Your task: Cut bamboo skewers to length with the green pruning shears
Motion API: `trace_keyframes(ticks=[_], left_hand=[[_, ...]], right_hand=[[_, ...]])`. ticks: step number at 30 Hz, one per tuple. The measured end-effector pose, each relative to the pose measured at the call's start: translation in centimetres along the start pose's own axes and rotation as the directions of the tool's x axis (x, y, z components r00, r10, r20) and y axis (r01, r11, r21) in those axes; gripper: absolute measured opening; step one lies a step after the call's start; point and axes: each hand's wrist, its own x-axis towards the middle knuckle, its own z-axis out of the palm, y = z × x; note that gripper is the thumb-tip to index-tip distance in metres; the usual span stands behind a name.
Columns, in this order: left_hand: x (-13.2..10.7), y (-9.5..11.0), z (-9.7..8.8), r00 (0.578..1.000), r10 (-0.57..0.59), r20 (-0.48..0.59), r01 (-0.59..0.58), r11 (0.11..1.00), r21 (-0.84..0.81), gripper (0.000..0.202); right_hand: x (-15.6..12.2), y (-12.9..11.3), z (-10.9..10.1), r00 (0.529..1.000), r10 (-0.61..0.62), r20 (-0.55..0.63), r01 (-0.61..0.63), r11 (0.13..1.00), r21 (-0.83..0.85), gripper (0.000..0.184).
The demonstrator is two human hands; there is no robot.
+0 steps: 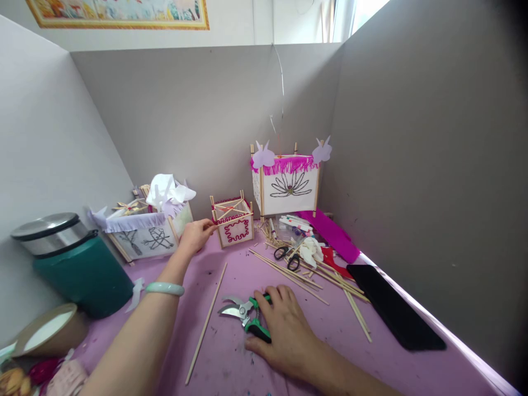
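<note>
A: R hand (284,330)?
B: Clamped on the pruning shears (243,313), fingers round the green handles, blades apart. Handles sit under the palm, prob. for a firm squeeze.

A: What's nearby?
B: Loose stick (206,323) on the pink table (214,352), just L of the shears, handy for reaching.

A: L hand (193,235)?
B: Stretched forward, jade bangle (164,288) on the wrist. Fingers together at a thin stick (233,220) on the small lantern frame (233,234); can't tell if clamped or only touching. Frame stands upright w/ its top open, prob. so the sticks are easy to get at.

A: Further out?
B: Bundle of sticks (309,278) and scissors (287,258) sit R, prob. kept off the work spot. Black sheet (396,306) along the R edge, bin (78,269) by the L wall. Drawn lantern (144,237) back L, fringed lantern (285,184) in the far corner.
</note>
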Motion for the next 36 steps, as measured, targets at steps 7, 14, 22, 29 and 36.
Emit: trace_keyframes(ticks=[7,14,22,29,36], left_hand=[[0.02,0.31,-0.42,1.0,0.008,0.029,-0.008,0.999,0.033,0.029],[0.13,0.05,-0.36,1.0,-0.026,0.013,0.025,0.997,0.074,0.031],[-0.16,0.29,-0.5,0.997,-0.08,-0.023,0.082,0.99,0.115,0.033],[-0.01,0.31,-0.43,0.999,-0.041,0.004,0.041,0.992,0.118,0.033],[0.07,0.17,-0.28,0.997,-0.068,-0.019,0.07,0.992,0.107,0.028]], right_hand=[[0.08,0.03,0.06,1.0,-0.008,-0.015,0.008,1.0,0.002,0.075],[0.11,0.17,0.13,1.0,-0.01,-0.015,0.01,1.0,0.001,0.074],[-0.02,0.06,0.02,0.999,-0.015,-0.032,0.016,1.0,0.02,0.072],[0.08,0.03,0.01,0.999,-0.015,-0.035,0.016,1.0,0.017,0.072],[0.14,0.05,-0.07,0.999,-0.015,-0.034,0.016,1.0,0.01,0.071]])
